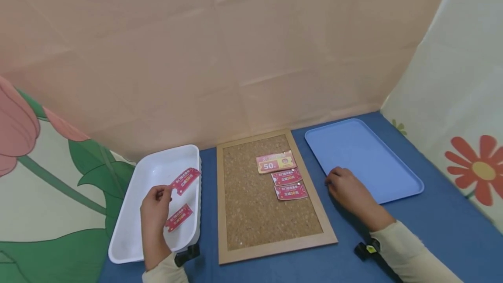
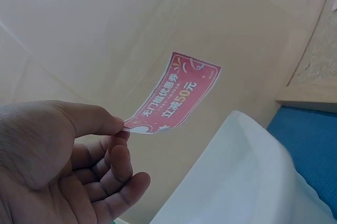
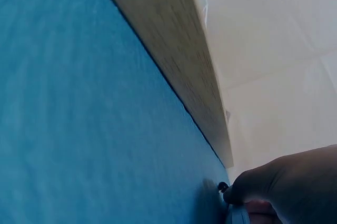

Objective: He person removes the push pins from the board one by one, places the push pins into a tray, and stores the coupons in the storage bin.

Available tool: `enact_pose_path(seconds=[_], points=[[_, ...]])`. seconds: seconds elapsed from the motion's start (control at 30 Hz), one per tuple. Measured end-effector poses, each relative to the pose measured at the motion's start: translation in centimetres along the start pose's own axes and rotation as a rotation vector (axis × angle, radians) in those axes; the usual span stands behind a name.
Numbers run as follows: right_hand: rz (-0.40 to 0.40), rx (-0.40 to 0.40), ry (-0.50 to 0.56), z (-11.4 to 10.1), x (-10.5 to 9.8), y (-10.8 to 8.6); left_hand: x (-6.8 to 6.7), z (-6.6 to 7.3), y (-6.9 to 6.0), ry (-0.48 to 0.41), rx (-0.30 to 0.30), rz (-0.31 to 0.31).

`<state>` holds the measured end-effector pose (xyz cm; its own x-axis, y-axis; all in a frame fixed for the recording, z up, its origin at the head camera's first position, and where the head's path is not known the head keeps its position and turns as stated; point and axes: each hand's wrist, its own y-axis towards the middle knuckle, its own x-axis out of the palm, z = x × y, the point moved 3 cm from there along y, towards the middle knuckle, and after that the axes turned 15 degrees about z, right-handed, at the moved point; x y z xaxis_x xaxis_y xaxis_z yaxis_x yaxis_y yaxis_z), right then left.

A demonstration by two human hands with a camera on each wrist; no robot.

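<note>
Over the white tray (image 1: 125,230), my left hand (image 1: 155,208) pinches a corner of a pink coupon (image 1: 185,180) between thumb and forefinger; the left wrist view shows the coupon (image 2: 181,95) slightly curved, clear of the tray rim, with the hand (image 2: 68,161) at its lower corner. A second pink coupon (image 1: 178,217) lies in the tray. Between the corkboard and the blue tray, my right hand (image 1: 351,191) is low over the cloth, its fingertips pinching a small dark object (image 3: 223,186). In the right wrist view the hand (image 3: 287,184) is partly cut off.
The wood-framed corkboard (image 1: 251,217) lies in the middle, with a larger pink and yellow coupon (image 1: 276,162) above two smaller pink ones (image 1: 287,177) on its right side. The blue tray (image 1: 361,156) lies at the right. A beige sheet (image 1: 251,56) stands behind the blue cloth.
</note>
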<state>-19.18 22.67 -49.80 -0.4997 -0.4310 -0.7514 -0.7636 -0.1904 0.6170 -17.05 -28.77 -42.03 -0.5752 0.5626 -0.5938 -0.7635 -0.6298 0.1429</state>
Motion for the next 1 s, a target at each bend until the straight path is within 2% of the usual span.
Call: enact_pose_path(seconds=[0.13, 0.4, 0.57, 0.73, 0.9, 1.0], points=[[0.0, 0.01, 0.012, -0.1, 0.2, 0.1, 0.0, 0.1, 0.0, 0.002, 0.001, 0.001], [0.061, -0.026, 0.033, 0.1, 0.2, 0.3, 0.0, 0.0, 0.0, 0.0, -0.007, -0.003], [0.073, 0.078, 0.036, 1.2, -0.9, 0.4, -0.4, -0.6, 0.1, 0.009, -0.009, 0.012], [0.108, 0.178, -0.022, 3.2, -2.3, 0.5, -0.7, -1.8, 0.5, 0.048, -0.029, 0.052], [0.072, 0.241, -0.063, 4.8, -2.6, 0.1, -0.3, -2.9, 0.8, 0.067, -0.088, 0.017], [0.051, 0.262, -0.063, 5.1, -2.6, -0.1, -0.2, -3.3, 0.8, 0.081, -0.097, 0.009]])
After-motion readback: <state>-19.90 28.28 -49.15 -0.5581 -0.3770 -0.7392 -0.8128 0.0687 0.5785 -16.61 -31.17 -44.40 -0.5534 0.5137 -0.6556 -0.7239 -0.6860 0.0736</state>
